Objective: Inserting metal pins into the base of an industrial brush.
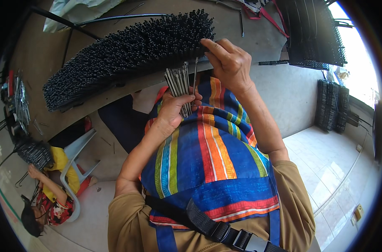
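My left hand is wrapped round a bundle of thin grey metal strips, which stand upright in front of my apron. One single strip stands apart on the bundle's right, below the fingertips of my right hand. That hand is closed, its thumb and forefinger bent together at the right end of a long pile of black rods. Whether it pinches a black rod or something else there, I cannot make out. The black rods are packed tightly, ends up, in a curved row on the table.
The brown table carries a plastic bag and loose metal pieces at the left. A co-worker sits on a light plastic chair at lower left, holding dark rods. Black racks stand at the right wall.
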Action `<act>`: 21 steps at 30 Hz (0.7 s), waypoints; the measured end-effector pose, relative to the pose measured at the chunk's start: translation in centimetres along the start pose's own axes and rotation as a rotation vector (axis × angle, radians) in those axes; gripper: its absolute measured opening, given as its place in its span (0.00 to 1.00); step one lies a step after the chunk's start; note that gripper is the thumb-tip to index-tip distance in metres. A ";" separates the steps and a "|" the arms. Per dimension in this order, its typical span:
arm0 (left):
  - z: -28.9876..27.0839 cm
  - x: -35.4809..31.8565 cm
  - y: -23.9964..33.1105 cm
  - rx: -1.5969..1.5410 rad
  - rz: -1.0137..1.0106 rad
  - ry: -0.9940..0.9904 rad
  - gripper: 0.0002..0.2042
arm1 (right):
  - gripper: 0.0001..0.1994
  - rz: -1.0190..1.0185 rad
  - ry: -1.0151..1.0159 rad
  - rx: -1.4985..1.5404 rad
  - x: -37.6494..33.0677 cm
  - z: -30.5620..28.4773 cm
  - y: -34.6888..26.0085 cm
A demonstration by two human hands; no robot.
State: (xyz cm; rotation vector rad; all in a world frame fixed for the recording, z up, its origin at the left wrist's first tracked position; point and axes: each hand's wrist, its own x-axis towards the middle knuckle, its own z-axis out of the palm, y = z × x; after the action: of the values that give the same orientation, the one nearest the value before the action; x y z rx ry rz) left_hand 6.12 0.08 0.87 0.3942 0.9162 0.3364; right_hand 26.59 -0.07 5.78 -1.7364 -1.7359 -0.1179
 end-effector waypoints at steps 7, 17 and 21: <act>0.4 -0.5 0.3 0.031 0.020 -0.054 0.11 | 0.08 0.237 0.064 0.112 -2.1 0.6 -1.2; 1.3 0.2 0.0 0.052 0.037 -0.019 0.11 | 0.03 0.985 -0.143 1.016 -4.6 -0.2 -1.8; 1.3 0.1 0.5 0.001 -0.023 -0.042 0.10 | 0.07 0.045 0.101 0.382 -3.3 -3.1 -2.9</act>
State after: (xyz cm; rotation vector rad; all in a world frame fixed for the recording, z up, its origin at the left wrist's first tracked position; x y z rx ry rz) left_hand 7.23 0.29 1.70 0.3905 0.8789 0.3057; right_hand 24.82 -4.78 7.66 -1.4613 -1.5288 0.1355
